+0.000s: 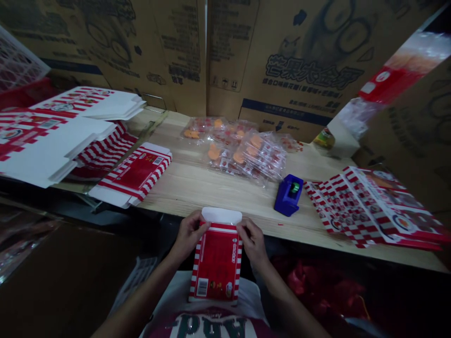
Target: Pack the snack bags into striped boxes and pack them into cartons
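A red-and-white striped carton (217,263) is upright in front of my body, its white end flap (221,215) open at the top. My left hand (190,234) pinches the carton's upper left corner between thumb and fingers. At the upper right corner, my right hand (252,239) grips it the same way. On the side facing me are a red panel and a barcode. Whatever may be inside the carton is hidden.
Clear packets with orange pieces (246,150) lie mid-table, near a blue tape dispenser (288,195). Another striped carton (136,173) and stacked flat cartons (56,136) lie left; striped printed packaging (377,206) lies right. Large cardboard boxes (225,56) stand behind.
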Demonstrator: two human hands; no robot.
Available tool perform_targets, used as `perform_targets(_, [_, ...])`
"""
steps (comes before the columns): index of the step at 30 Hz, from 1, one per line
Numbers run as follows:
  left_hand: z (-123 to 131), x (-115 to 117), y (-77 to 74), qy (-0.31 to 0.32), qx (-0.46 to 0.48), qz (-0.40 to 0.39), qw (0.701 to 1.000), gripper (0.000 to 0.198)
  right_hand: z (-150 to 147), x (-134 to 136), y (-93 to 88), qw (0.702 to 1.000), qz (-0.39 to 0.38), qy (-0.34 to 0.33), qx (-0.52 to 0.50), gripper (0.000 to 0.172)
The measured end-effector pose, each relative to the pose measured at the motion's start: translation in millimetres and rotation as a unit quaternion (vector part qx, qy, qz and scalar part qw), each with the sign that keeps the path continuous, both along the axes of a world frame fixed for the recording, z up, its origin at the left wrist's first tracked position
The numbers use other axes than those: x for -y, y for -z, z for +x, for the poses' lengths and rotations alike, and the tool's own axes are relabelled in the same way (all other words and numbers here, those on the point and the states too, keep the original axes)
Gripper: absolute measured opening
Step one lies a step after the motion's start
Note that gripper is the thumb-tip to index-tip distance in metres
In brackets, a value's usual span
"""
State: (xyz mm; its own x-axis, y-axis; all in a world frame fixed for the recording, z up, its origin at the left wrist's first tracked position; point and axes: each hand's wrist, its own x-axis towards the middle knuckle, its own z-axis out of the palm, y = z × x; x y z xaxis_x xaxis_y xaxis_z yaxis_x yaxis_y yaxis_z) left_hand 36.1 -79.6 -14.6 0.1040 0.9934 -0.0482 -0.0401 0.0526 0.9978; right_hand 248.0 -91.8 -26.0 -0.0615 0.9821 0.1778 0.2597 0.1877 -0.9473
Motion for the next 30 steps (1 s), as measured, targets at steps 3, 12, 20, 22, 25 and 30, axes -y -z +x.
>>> perform_targets(3, [7.4,-2.2,-1.2,-0.052,0.047,-0.045,0.997,0.028,-4.5,-0.8,0.7,0.993,-0.051,0.061,-0.09,0.011])
perform_targets(12, [3.7,-23.7,-12.7,0.077,-0.04,0.01,0.996,0.021,21.5,-12.7,-16.8,0.986,-0.089,-0.04,-0.136,0.022])
perform_targets(20, [4.7,-33.2,-27.5,0.144,-0.147,0.103,0.973,0.019,31.2,-16.2,-27.5,0.994,-0.101,-0.019,-0.026,0.016])
perform_targets(22, [3.0,-36.1,-31.6,0.146,-0.174,0.119,0.967,0.015,32.0,-18.3,-34.7,0.996,-0.085,-0.019,0.011,0.013])
perform_targets(25, [0.3,-43.9,-38.3,0.157,-0.177,0.105,0.966,0.016,31.6,-24.9,-44.7,0.996,-0.085,-0.032,0.021,0.013])
perform_targets(30, [-3.8,-59.0,-41.5,0.194,-0.16,0.082,0.964,0.02,23.7,-35.1,-50.8,0.993,-0.11,-0.041,0.007,0.017])
